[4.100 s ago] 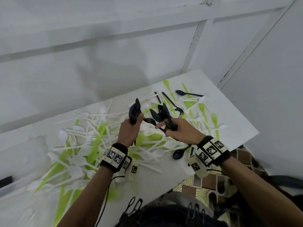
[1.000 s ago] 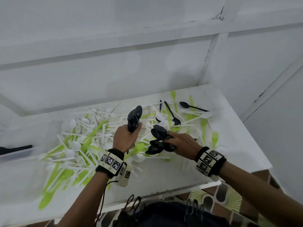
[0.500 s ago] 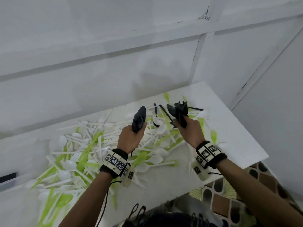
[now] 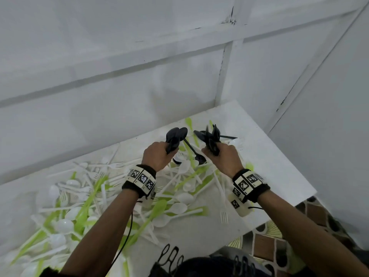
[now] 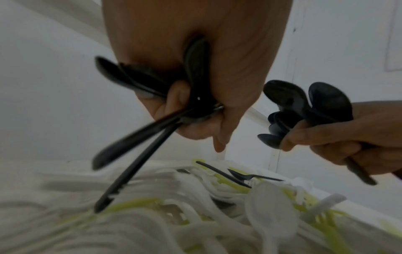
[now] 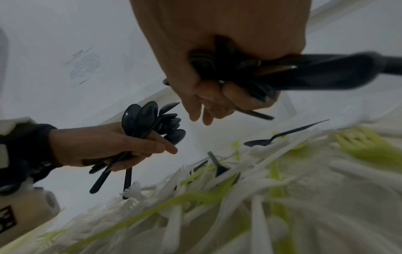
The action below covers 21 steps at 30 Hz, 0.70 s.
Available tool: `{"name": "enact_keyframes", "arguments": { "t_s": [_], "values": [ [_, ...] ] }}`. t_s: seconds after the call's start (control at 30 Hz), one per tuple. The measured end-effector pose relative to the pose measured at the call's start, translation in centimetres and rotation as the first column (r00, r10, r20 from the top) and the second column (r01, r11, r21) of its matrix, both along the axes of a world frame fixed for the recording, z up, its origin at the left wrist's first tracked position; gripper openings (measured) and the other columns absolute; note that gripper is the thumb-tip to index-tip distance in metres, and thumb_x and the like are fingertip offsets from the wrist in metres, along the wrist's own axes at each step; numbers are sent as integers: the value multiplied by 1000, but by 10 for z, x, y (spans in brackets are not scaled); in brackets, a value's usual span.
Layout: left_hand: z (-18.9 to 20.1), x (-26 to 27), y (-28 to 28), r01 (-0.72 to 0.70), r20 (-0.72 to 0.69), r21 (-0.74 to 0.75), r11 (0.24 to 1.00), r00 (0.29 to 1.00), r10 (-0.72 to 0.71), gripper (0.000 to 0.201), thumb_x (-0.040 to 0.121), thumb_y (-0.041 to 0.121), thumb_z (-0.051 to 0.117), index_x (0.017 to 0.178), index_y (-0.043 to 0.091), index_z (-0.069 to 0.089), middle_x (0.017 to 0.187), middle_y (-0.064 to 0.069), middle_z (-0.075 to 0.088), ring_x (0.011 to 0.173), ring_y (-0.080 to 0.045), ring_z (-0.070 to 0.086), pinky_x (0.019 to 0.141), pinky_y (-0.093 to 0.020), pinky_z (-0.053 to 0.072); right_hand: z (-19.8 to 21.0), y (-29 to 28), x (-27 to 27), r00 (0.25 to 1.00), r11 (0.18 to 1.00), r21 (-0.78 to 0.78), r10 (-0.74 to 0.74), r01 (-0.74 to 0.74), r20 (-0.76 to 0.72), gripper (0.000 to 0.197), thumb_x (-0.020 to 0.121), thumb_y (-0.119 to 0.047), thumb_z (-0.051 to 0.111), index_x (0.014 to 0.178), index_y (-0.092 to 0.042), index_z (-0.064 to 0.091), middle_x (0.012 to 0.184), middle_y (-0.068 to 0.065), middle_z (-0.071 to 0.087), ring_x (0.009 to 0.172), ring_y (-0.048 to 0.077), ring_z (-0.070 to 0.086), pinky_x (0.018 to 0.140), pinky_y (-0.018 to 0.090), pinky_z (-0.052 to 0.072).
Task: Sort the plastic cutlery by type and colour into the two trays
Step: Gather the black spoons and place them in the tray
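White tabletop (image 4: 275, 176) carries a heap of white and green cutlery (image 4: 95, 206), with a few loose black pieces (image 4: 196, 154) lying at its far end. Above that heap, my left hand (image 4: 156, 156) is curled round a bunch of black spoons (image 4: 175, 136), bowls up, and my right hand (image 4: 223, 156) clutches a second black bunch (image 4: 209, 136) just beside it.

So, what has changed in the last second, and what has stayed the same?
The right hand rose with its bundle of black spoons from low over the pile, bowls now pointing up, level with the left hand. Nothing was let go or newly picked up. The left hand kept gripping its own black spoons upright, and black pieces still lie on the white and green pile.
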<state>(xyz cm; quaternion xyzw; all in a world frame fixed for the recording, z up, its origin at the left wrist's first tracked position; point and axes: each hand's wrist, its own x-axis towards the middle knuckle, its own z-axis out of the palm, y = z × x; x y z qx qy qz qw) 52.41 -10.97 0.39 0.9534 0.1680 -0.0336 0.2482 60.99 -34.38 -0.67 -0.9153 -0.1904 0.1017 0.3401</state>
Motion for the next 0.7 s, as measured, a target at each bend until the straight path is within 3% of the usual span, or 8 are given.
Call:
{"name": "enact_keyframes", "arguments": {
  "t_s": [0.07, 0.23, 0.43, 0.6, 0.7],
  "values": [
    [-1, 2, -3, -43, -1, -21, 999, 999, 43, 51, 100, 49, 57, 58, 25, 39, 61, 5, 45, 65, -26, 49, 53, -33, 28, -1, 12, 11, 999, 998, -55, 37, -35, 36, 33, 95, -45, 65, 76, -19, 57, 70, 4, 63, 77, 31, 64, 64, 36, 42],
    [-12, -7, 2, -103, -12, -28, 994, 995, 103, 46, 100, 49, 57, 66, 19, 48, 68, 0, 52, 76, -32, 61, 59, -33, 35, -7, 54, 37, 986, 968, -217, 147, -127, 76, 36, 93, -44, 66, 98, -9, 70, 96, 16, 70, 93, 37, 64, 66, 32, 37],
    [-19, -22, 20, -247, -67, 35, 968, 966, 249, 38, 98, 49, 59, 80, 16, 54, 78, -6, 56, 86, -37, 65, 64, -34, 42, -16, 80, 43, 986, 933, -323, 164, -161, -18, 31, 82, -43, 71, 87, -13, 69, 83, 10, 63, 82, 33, 66, 62, 31, 43],
    [-13, -18, 24, -264, -51, 12, 964, 963, 265, 36, 97, 46, 62, 84, 13, 60, 84, -12, 63, 89, -39, 65, 67, -36, 46, -16, 77, 35, 987, 951, -264, 160, -160, -20, 23, 84, -32, 68, 82, -10, 65, 73, 10, 56, 76, 35, 62, 58, 31, 38],
    [-7, -7, 22, -266, -26, -33, 963, 964, 266, 43, 96, 49, 62, 75, 12, 56, 78, -12, 63, 83, -38, 64, 66, -36, 44, -9, 68, 30, 995, 991, -95, 93, -89, 36, 21, 87, -32, 67, 84, -12, 64, 77, 11, 64, 75, 33, 61, 61, 31, 38]
  ]
}}
